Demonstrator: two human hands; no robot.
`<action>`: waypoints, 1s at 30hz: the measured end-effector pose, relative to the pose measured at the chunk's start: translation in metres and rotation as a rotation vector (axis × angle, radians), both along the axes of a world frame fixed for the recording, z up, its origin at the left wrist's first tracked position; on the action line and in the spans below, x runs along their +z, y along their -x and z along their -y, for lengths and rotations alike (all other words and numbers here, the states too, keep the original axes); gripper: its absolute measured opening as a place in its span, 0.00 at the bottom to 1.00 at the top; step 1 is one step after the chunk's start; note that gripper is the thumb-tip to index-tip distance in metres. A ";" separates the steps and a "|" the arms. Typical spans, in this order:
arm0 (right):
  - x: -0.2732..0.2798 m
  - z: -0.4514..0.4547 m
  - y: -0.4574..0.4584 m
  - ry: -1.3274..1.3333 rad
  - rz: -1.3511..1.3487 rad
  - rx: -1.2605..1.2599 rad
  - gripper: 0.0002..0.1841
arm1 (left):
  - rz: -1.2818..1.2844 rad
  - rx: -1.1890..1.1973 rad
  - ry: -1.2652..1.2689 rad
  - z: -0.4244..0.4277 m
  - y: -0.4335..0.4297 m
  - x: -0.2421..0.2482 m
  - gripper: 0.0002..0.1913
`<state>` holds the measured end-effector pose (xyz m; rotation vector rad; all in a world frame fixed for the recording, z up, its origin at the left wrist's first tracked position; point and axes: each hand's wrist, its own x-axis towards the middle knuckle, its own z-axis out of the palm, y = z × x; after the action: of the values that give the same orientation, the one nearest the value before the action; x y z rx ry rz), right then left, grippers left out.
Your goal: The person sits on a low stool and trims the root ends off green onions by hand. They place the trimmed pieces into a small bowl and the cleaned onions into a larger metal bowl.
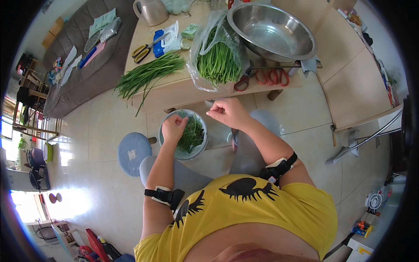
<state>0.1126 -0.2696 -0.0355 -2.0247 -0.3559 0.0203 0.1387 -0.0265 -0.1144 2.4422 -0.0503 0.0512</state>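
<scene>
My left hand (pixel 174 128) is over the left part of a round bin (pixel 205 144) that holds green stalks and scraps (pixel 193 134); its fingers are curled, and whether they pinch a scrap is unclear. To the right of the bin, in front of the table edge, my right hand (pixel 229 112) has thumb and fingertips close together; nothing plainly shows between them. On the table, a loose bunch of long green chives (pixel 152 70) hangs over the edge. Beside it, a clear plastic bag (pixel 193 62) holds a thick bundle of green stalks (pixel 217 64).
The wooden table (pixel 183 83) also bears yellow-and-black scissors (pixel 142 52), a blue wipes pack (pixel 159 42), a metal pitcher (pixel 153 13) and a large steel basin (pixel 271 32). Red-handled scissors (pixel 271 77) lie on a shelf below. A blue round stool (pixel 134 154) stands left of the bin.
</scene>
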 end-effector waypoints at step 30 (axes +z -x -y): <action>-0.029 -0.063 -0.074 0.062 0.074 0.411 0.13 | 0.372 -0.396 -0.089 0.085 -0.099 0.149 0.12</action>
<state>0.1863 -0.2067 -0.0645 -1.9845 -0.8215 0.2131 0.2381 -0.1116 0.0350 2.4338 -0.7100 0.3304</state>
